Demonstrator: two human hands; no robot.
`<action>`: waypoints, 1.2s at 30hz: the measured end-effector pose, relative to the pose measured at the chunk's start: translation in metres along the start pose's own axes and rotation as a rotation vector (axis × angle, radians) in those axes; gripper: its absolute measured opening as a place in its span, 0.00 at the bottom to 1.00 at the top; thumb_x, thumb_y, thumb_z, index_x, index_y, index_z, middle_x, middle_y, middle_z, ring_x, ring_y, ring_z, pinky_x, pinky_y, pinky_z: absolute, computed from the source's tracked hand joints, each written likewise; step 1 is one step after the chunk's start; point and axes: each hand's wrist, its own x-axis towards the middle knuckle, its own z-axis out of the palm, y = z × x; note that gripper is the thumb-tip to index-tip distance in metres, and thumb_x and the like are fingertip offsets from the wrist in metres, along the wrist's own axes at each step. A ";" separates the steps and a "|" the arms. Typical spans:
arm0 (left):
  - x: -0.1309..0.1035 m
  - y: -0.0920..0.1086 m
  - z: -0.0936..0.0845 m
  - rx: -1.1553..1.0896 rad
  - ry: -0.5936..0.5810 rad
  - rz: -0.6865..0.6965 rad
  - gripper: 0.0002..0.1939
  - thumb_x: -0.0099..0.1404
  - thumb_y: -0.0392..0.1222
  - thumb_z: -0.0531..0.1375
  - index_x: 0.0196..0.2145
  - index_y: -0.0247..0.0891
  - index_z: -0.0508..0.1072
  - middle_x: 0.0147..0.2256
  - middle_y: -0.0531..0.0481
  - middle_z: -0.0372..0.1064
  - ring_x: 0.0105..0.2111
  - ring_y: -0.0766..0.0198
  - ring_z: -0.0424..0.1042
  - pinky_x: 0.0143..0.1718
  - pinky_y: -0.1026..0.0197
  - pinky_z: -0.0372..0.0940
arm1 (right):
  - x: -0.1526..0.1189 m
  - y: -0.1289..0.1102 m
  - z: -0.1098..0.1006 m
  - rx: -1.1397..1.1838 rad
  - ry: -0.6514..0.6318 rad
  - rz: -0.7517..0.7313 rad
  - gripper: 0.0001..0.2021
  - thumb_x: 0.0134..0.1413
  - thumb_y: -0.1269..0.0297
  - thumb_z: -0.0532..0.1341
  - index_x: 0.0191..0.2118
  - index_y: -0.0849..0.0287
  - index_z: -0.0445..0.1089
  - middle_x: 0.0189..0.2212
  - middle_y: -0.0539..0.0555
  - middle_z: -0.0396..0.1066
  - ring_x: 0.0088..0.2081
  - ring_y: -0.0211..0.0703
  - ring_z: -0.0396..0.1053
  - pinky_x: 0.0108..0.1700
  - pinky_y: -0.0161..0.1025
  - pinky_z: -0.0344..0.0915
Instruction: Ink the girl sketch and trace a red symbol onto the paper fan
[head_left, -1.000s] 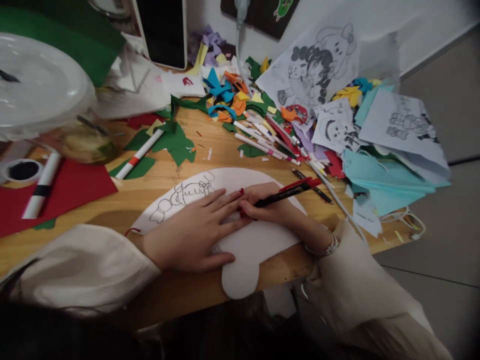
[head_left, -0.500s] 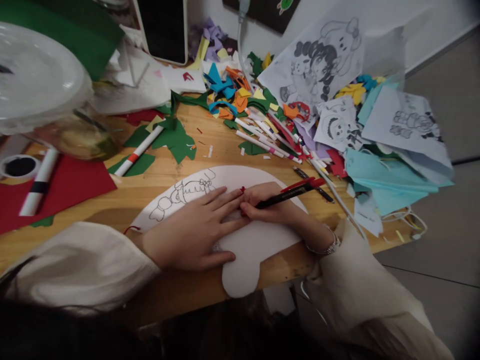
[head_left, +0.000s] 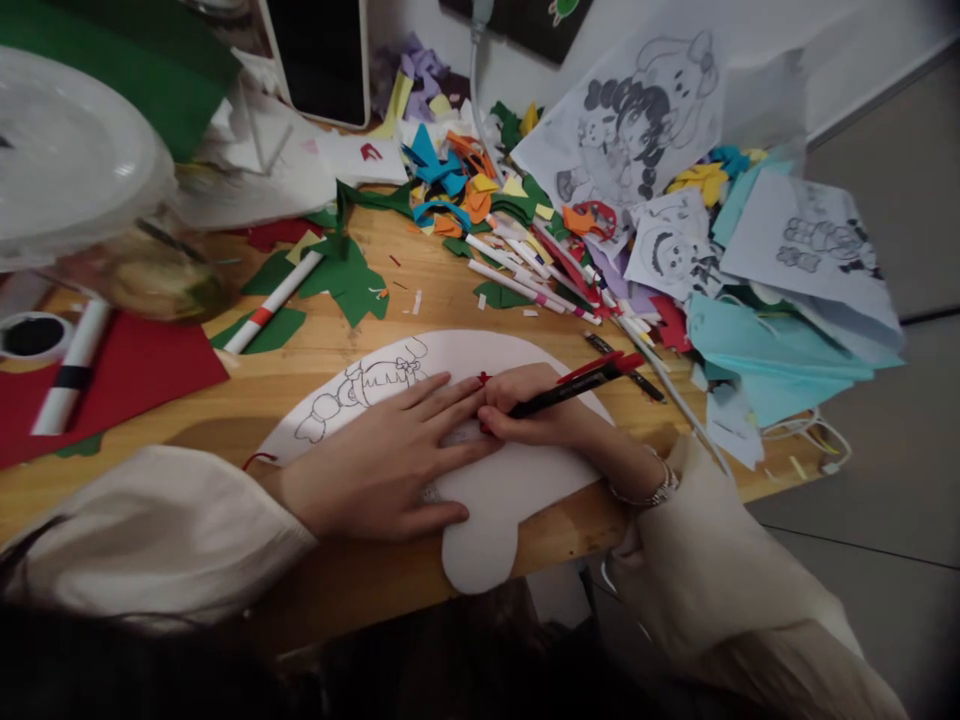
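Mid-frame, the right hand [head_left: 541, 408] pinched the pen [head_left: 576, 388] in closed fingers, its length slanting down-left towards the left hand [head_left: 379, 462], flat on the card [head_left: 481, 545] with fingers slightly spread.

Dim light leaves a soft sheen on the plastic lid [head_left: 71, 150], with outer edges stretched and blurred.

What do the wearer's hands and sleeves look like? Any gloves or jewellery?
Both sleeves are loose, plain, cream or off-white cloth: left sleeve, right sleeve. Left hand and right hand are gloveless. A silvery bracelet circles the right wrist; none shows on the left.
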 end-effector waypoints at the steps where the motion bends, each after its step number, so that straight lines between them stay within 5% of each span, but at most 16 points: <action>1: 0.000 0.000 0.000 0.002 -0.004 0.002 0.33 0.67 0.59 0.52 0.62 0.37 0.61 0.64 0.32 0.52 0.66 0.42 0.46 0.65 0.41 0.45 | -0.001 0.001 0.000 -0.001 -0.007 0.004 0.16 0.58 0.71 0.58 0.20 0.60 0.59 0.19 0.46 0.61 0.24 0.31 0.59 0.29 0.31 0.58; 23: 0.000 -0.001 0.001 -0.002 -0.019 0.011 0.32 0.67 0.60 0.52 0.62 0.40 0.61 0.65 0.32 0.48 0.67 0.42 0.44 0.65 0.41 0.44 | -0.002 0.003 -0.003 0.032 -0.076 -0.027 0.16 0.60 0.70 0.56 0.21 0.59 0.57 0.19 0.46 0.59 0.25 0.31 0.58 0.31 0.31 0.58; 29: -0.001 -0.001 0.003 0.015 0.009 0.003 0.37 0.67 0.61 0.50 0.61 0.26 0.60 0.64 0.31 0.51 0.68 0.48 0.42 0.68 0.48 0.36 | -0.002 0.004 -0.004 -0.020 -0.119 -0.044 0.16 0.63 0.66 0.53 0.23 0.59 0.55 0.20 0.47 0.57 0.26 0.32 0.57 0.32 0.32 0.58; 36: 0.000 -0.001 0.002 -0.001 -0.020 -0.008 0.36 0.67 0.60 0.51 0.62 0.29 0.59 0.65 0.34 0.51 0.68 0.48 0.42 0.68 0.47 0.36 | -0.002 0.005 -0.003 -0.022 -0.072 -0.055 0.15 0.60 0.68 0.55 0.22 0.59 0.54 0.20 0.46 0.56 0.25 0.32 0.56 0.30 0.32 0.57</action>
